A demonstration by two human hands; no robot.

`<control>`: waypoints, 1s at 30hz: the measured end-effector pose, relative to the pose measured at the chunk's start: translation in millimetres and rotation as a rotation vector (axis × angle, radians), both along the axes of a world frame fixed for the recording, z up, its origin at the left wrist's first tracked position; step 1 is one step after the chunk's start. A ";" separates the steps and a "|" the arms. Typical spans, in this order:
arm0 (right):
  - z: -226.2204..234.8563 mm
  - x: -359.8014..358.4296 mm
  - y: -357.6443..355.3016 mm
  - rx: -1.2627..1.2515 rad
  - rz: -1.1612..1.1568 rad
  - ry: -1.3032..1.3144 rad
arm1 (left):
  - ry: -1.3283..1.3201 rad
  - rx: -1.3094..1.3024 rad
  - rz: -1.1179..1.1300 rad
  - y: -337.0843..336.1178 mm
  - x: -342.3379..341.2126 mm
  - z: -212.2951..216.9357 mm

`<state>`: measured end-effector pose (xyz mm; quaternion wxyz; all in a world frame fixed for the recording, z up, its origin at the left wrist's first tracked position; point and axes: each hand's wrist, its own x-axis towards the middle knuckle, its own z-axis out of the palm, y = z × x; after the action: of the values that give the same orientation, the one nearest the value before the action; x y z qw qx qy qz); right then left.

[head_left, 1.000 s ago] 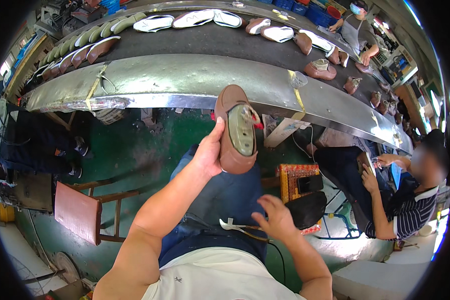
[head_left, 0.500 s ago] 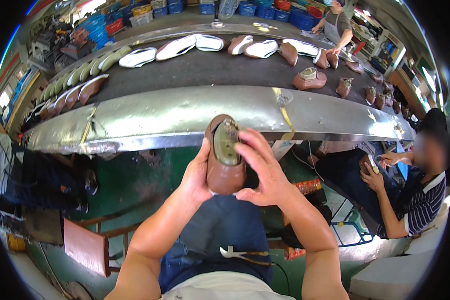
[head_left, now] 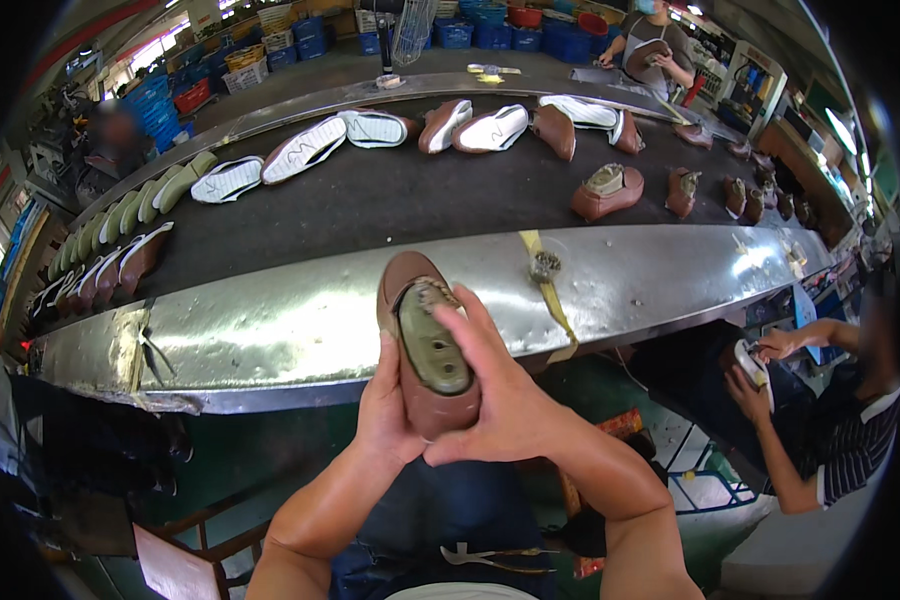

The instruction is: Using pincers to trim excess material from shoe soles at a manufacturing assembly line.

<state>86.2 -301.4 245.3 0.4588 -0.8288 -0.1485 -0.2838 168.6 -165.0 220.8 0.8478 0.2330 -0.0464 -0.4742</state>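
Both my hands hold one brown shoe upper (head_left: 417,300), bottom side up, with a grey-green insole board showing. My left hand (head_left: 387,408) cups its left side and heel. My right hand (head_left: 505,395) wraps the right side, its fingers lying across the insole. The shoe hangs just in front of the shiny metal edge (head_left: 270,340) of a long conveyor.
The dark belt (head_left: 390,200) carries white soles, green soles and several brown lasted uppers. A yellow strap (head_left: 550,295) crosses the metal edge. A seated person (head_left: 820,420) on the right handles a shoe; another person (head_left: 655,50) stands beyond the belt. Pliers (head_left: 490,553) lie on my lap.
My right hand rose from my lap and closed on the shoe beside the left hand. The shoe came lower and nearer to me, and my view tilted up toward the belt.
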 end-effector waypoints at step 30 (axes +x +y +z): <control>-114.8 189.7 -331.8 -0.369 -1.007 0.392 | -1.443 1.418 0.281 -406.9 402.2 -74.9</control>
<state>275.9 -633.2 130.5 0.1337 -0.9009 0.3056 -0.2776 570.7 -571.9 145.9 0.3325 0.9147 -0.2269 -0.0354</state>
